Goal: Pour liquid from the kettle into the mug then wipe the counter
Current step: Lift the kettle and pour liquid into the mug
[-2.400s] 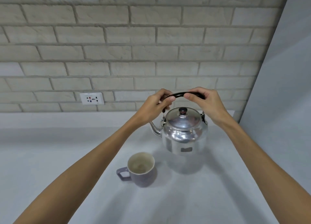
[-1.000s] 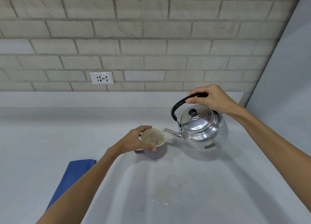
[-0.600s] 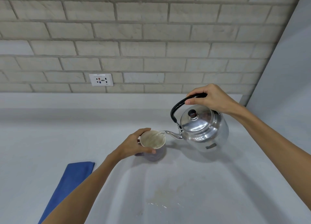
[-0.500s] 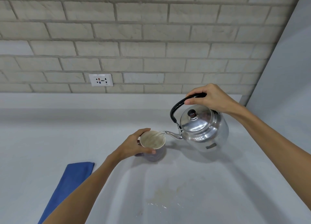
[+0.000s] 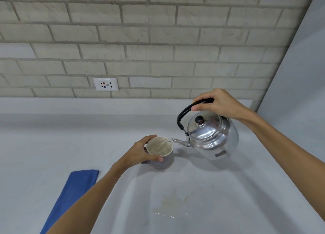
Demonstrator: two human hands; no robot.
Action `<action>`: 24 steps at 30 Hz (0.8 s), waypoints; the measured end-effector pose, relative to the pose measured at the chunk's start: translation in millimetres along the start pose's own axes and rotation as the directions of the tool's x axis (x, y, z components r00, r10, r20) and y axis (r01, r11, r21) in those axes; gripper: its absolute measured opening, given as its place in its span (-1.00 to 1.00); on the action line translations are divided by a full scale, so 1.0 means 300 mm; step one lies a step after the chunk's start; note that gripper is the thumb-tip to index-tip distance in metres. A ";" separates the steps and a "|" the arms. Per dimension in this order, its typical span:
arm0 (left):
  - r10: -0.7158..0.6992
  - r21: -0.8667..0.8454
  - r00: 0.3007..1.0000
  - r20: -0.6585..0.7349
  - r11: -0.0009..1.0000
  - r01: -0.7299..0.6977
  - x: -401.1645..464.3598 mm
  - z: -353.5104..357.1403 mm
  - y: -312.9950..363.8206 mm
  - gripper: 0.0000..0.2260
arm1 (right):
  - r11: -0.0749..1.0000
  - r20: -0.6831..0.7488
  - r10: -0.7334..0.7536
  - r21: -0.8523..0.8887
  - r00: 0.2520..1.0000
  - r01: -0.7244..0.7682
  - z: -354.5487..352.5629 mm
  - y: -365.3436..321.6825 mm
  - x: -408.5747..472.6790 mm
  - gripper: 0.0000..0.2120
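Observation:
A shiny metal kettle (image 5: pixel 211 139) with a black handle hangs tilted above the grey counter (image 5: pixel 52 142), its spout over the rim of a purple mug (image 5: pixel 161 153). A thin stream runs from the spout into the mug. My right hand (image 5: pixel 219 103) grips the kettle's handle from above. Wrapped around the mug's left side, my left hand (image 5: pixel 140 153) steadies it on the counter. A folded blue cloth (image 5: pixel 72 195) lies at the lower left, partly hidden by my left forearm.
A wet brownish stain (image 5: pixel 173 205) with small droplets marks the counter in front of the mug. A white wall socket (image 5: pixel 105 84) sits in the brick wall behind. A plain grey wall (image 5: pixel 299 75) closes the right side.
Both hands were on the kettle's handle at first. My left hand moved to the mug, the right tilted the kettle, and the stream keeps running in the last half second.

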State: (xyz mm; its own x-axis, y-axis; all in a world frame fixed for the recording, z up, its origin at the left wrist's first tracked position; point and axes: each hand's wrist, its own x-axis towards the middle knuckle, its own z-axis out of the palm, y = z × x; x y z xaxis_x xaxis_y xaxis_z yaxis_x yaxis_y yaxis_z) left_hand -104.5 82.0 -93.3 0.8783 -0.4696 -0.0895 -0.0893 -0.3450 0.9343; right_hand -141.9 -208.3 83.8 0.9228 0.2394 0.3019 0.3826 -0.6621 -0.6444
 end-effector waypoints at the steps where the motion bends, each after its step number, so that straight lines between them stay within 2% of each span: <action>1: 0.001 0.001 1.000 0.000 1.000 -0.001 -0.001 0.000 0.000 -0.17 | 1.000 0.003 0.001 -0.007 1.000 -0.001 0.000 -0.003 0.002 -0.87; 24: 0.013 0.015 1.000 -0.006 1.000 -0.013 -0.007 0.004 0.011 -0.21 | 0.994 0.035 0.010 -0.107 0.999 -0.007 -0.029 -0.071 0.005 -0.84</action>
State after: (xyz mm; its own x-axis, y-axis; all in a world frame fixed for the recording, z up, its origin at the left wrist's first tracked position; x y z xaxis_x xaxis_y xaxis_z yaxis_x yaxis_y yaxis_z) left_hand -107.2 81.0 -90.5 0.8797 -0.4695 -0.0756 -0.1074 -0.3510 0.9302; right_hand -149.2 -199.9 104.0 0.9277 0.2570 0.2707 0.3694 -0.7361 -0.5672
